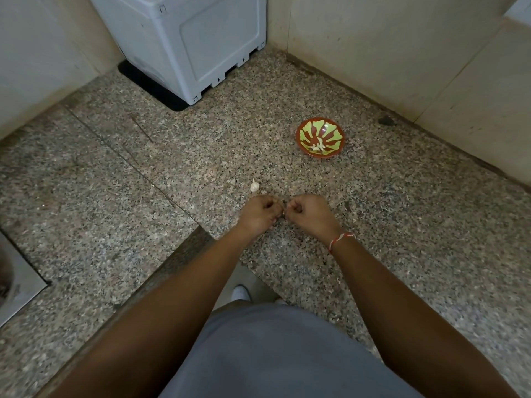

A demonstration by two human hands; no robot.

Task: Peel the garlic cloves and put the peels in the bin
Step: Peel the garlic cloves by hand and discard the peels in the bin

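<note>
Speckled granite counter (115, 196) runs into a corner of pale tiled walls (388, 53); both forearms reach out over it from a grey garment (273, 354) at the near edge. The left hand (258, 214) and the right hand (311, 214) hover close together just above the stone, each with its fingers curled inward and the fingertips meeting between them; whatever they may be pinching is hidden by the knuckles, so I cannot tell whether either hand grips anything. One pale garlic piece (254, 186) lies on the counter just beyond the left hand, apart from it. A red and green bowl (330, 133) stands well beyond the right hand, off to its right; a few pale garlic pieces (317, 146) rest in its bottom. A red and white thread (342, 239) circles the right wrist. Far beyond the left hand a grey plastic appliance (184, 38) stands against the wall; well to that hand's left, a steel sink edge (17, 271) shows.
</note>
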